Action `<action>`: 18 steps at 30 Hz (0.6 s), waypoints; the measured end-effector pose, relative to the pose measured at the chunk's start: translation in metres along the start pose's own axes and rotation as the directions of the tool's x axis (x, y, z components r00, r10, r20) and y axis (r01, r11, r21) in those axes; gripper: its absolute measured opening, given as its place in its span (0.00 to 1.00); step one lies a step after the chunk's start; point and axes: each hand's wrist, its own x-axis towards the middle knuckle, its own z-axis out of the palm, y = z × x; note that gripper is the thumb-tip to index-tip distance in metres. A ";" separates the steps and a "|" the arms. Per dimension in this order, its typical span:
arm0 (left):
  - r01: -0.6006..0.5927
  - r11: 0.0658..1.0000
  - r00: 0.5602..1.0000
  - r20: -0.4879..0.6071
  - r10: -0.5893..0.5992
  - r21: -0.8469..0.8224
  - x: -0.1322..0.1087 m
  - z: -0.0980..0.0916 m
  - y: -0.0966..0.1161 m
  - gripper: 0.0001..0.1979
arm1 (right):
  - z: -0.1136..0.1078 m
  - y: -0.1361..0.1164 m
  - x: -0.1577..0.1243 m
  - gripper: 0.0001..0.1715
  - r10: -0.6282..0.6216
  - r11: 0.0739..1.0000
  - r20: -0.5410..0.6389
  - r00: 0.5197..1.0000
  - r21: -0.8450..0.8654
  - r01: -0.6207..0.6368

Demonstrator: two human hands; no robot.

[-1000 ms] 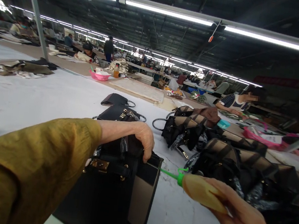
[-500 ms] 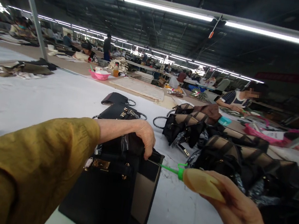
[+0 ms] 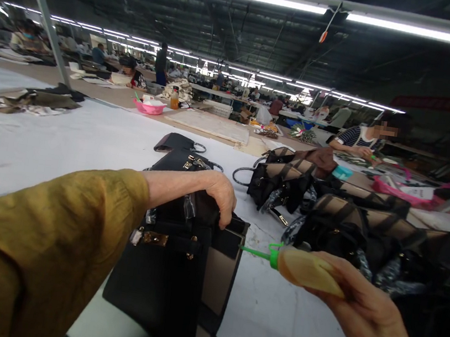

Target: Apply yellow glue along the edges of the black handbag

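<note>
Illegible red banner (image 3: 443,102), right hand (image 3: 364,294) gripping squeeze bottle (image 3: 305,269), left hand (image 3: 222,195) on black bag (image 3: 158,287), grip unclear, other bags (image 3: 331,228) alongside

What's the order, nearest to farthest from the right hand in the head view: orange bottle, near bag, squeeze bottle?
1. Squeeze bottle: held in the right hand.
2. Near bag: to that hand's left.
3. Orange bottle: also left, far beyond the near bag.

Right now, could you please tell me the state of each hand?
Left hand: bent down at the black bag; whether it grips it cannot be told.
Right hand: closed, holding the squeeze bottle with the green nozzle.
</note>
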 end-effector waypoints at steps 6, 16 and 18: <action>-0.022 0.999 1.000 0.007 0.021 0.038 0.004 0.002 -0.006 0.26 | -0.001 0.003 -0.008 0.13 -0.111 0.993 0.074 0.991 -0.042 0.114; -0.007 0.995 1.000 -0.028 0.010 0.101 0.000 0.005 -0.002 0.25 | 0.000 0.017 -0.027 0.13 -0.283 0.946 0.107 0.953 -0.133 0.296; -0.009 0.994 0.999 -0.036 0.013 0.110 -0.001 0.005 -0.001 0.25 | 0.002 0.021 -0.031 0.13 -0.268 0.948 0.121 0.956 -0.141 0.284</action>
